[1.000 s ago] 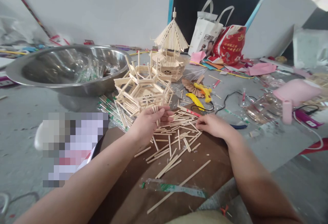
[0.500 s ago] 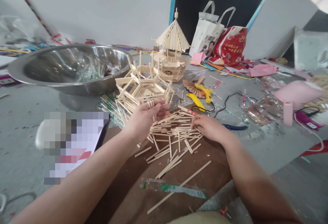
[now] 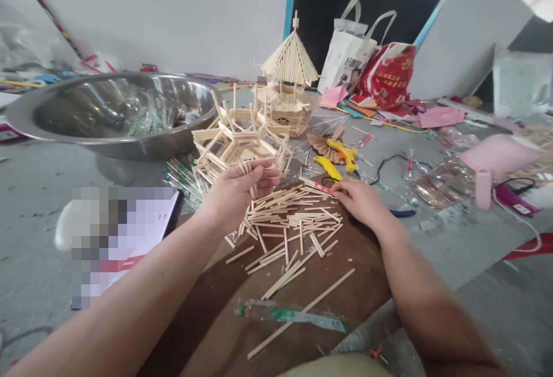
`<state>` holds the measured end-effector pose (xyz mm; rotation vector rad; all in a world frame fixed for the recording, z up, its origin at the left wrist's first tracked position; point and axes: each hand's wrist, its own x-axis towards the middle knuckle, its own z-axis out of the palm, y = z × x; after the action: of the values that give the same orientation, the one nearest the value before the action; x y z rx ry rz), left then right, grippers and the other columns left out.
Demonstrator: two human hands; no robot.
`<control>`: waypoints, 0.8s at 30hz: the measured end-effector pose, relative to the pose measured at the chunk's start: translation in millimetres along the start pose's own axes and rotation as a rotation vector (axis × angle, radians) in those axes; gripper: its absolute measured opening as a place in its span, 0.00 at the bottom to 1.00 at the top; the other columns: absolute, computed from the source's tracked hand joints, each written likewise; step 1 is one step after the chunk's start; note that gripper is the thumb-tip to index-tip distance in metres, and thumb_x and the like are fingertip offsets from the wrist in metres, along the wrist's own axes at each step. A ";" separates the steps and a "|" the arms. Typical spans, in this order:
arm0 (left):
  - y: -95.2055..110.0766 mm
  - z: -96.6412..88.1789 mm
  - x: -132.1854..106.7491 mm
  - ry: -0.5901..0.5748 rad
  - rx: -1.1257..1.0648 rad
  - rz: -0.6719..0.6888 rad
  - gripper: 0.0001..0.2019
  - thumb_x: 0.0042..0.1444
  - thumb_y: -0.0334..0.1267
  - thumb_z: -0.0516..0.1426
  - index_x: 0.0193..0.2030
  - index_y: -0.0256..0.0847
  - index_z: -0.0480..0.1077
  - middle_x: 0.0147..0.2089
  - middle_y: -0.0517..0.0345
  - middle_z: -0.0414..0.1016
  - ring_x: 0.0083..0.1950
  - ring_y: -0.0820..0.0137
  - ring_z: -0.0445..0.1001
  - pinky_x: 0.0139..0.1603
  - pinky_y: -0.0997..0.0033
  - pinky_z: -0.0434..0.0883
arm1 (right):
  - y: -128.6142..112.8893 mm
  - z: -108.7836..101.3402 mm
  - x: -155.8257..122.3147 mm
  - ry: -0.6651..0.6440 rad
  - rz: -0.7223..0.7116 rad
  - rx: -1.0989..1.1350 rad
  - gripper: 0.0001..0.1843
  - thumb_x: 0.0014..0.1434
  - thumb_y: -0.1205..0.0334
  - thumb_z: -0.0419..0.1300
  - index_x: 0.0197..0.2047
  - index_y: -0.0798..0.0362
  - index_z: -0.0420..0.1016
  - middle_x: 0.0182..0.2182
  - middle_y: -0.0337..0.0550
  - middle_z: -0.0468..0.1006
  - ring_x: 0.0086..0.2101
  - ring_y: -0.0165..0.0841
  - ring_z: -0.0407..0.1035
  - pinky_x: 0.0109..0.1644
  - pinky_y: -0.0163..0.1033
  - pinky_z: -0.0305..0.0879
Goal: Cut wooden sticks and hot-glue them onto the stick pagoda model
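My left hand [image 3: 237, 190] is closed around several short wooden sticks [image 3: 250, 171], whose ends show above and below the thumb. It hovers over the left side of a pile of cut wooden sticks [image 3: 287, 210]. At the pile's far right edge, my right hand [image 3: 356, 198] has its fingers bent together, touching or beside a red-and-white strip [image 3: 322, 188]; what lies between the fingertips is hidden. Just beyond my left hand stands an open stick frame [image 3: 235, 138] with upright posts. Behind it rises a finished-looking stick pavilion [image 3: 289, 72] with a pointed roof.
A wide steel basin [image 3: 116, 144] with wrapped sticks stands at the left. A yellow glue gun [image 3: 343, 155] lies beyond my right hand, its cord trailing right. Nearer me, a plastic wrapper [image 3: 298, 315] and a long stick [image 3: 337, 285] rest on the brown board [image 3: 207, 308]. Bags [image 3: 389, 75] stand behind.
My right hand has moved a little away from me and to the right, from the sticks to the red-and-white strip. My left hand has shifted slightly up and left, still holding its sticks.
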<state>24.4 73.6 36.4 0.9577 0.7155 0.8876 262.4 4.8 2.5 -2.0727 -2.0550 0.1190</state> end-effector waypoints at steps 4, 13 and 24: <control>0.4 0.6 0.2 -0.008 0.005 -0.008 0.11 0.47 0.32 0.54 0.39 0.34 0.68 0.34 0.50 0.74 0.34 0.70 0.72 0.40 0.66 0.66 | -3.8 4.6 1.4 -0.039 -0.057 -0.019 0.14 0.55 0.66 0.46 0.39 0.50 0.71 0.38 0.43 0.71 0.39 0.33 0.63 0.41 0.36 0.56; 1.8 1.0 -0.2 -0.019 0.020 -0.041 0.10 0.47 0.31 0.54 0.38 0.34 0.68 0.34 0.50 0.74 0.34 0.70 0.72 0.41 0.65 0.66 | -25.7 9.4 -2.3 -0.205 -0.334 0.009 0.15 0.48 0.76 0.48 0.28 0.52 0.73 0.32 0.40 0.73 0.35 0.30 0.63 0.41 0.34 0.55; -4.8 -12.2 5.0 -0.218 0.710 -0.148 0.16 0.45 0.41 0.54 0.40 0.35 0.68 0.35 0.54 0.73 0.38 0.68 0.70 0.42 0.65 0.63 | -57.8 22.7 1.5 -0.159 -0.504 0.043 0.22 0.57 0.51 0.42 0.48 0.53 0.64 0.50 0.45 0.64 0.52 0.37 0.53 0.52 0.47 0.47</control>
<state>18.1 81.2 26.4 1.5771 0.9185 0.3786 201.1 8.5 -7.2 -1.5017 -2.5727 0.2447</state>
